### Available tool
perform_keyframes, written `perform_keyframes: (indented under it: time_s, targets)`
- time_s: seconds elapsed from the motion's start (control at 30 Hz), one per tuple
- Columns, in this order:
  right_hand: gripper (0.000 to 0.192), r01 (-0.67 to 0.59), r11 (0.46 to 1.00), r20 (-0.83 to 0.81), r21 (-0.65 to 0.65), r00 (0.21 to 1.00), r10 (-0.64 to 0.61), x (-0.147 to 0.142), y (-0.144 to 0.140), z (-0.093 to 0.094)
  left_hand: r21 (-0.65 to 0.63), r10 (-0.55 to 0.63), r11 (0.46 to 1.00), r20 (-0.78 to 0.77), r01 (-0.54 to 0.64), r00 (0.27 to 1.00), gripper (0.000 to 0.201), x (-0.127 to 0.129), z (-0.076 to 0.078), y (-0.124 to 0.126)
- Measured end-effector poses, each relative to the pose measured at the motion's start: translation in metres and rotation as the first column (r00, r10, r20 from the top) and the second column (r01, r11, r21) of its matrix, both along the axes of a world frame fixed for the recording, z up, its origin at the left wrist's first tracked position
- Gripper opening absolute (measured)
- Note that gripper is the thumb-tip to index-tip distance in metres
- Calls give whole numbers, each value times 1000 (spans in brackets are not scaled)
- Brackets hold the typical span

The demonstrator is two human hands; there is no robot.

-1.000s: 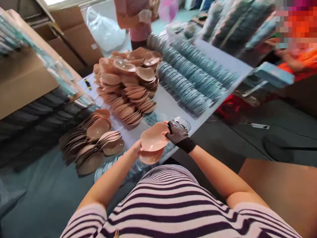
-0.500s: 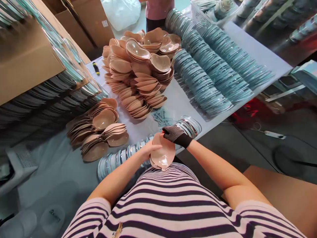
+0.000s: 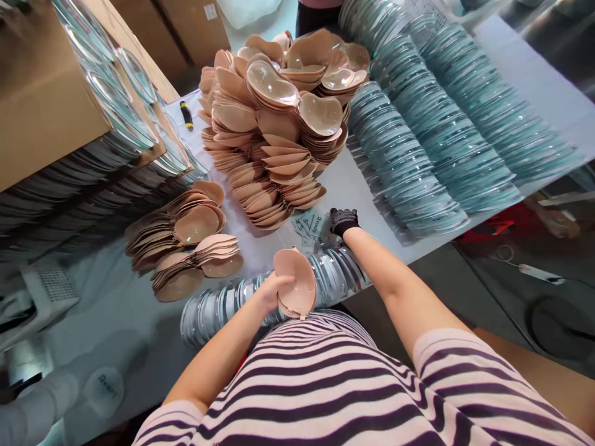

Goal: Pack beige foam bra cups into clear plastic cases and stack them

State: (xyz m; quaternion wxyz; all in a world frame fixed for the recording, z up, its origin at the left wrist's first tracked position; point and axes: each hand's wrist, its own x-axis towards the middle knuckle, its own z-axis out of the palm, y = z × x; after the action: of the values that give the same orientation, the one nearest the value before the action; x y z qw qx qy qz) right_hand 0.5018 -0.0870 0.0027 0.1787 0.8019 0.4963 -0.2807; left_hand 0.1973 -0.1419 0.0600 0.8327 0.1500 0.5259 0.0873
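Left hand (image 3: pixel 269 291): bare, fingers clamped on a pair of beige silicone cups (image 3: pixel 295 288), nested and held on edge just above the near bench edge, close to the striped shirt (image 3: pixel 325 384). Right hand (image 3: pixel 343 220): in a black mesh glove, stretched forward, well clear of the cups, resting at small printed paper slips (image 3: pixel 310 223) on the bench (image 3: pixel 344 183); fingers curled down, grip on a slip not determinable. Hands apart, the held cups lying nearer the body and to the left of the right forearm. Directly beneath and behind the held cups: a lying row of clear round cases (image 3: pixel 242 297) along the near bench edge. Left of that: two small fanned piles of beige cups (image 3: pixel 190 241). Centre bench: a tall heap of beige cups (image 3: pixel 279 124), some with clear liners. Right: long rows of stacked blue-tinted clear cases (image 3: pixel 432 130). Far left: cardboard box (image 3: pixel 41 93) over stacked flat clear packs (image 3: pixel 83 186). Behind the heap: a small black-and-yellow tool (image 3: pixel 186 115) on the bench. Top edge: part of another person (image 3: pixel 318 9), standing at the far side.
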Motion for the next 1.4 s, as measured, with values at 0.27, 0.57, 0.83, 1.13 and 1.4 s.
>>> perform_keyframes:
  time_s: [0.27,0.57,0.83,1.13,1.4]
  targets:
    - [36,66,997,-79,30,995,-63,9,-9,6,180,14,984,-29,-9,999,48,5,-16,7]
    - [19,-490,793,-341,363,722,602,-76,-15,134,904,-423,230,-239,359,874,27,4,36,41]
    - [52,512,797,-909,319,403,105,-90,-79,147,893,-402,368,-99,260,910,28,-5,60,3]
    - [50,849,526,-999,-45,-45,-12,-121,-132,123,858,-298,433,-153,276,942,27,-7,53,-23]
    - [34,780,619,-988,-91,9,-156,-123,-145,92,892,-371,375,-106,253,923,31,-12,44,-36]
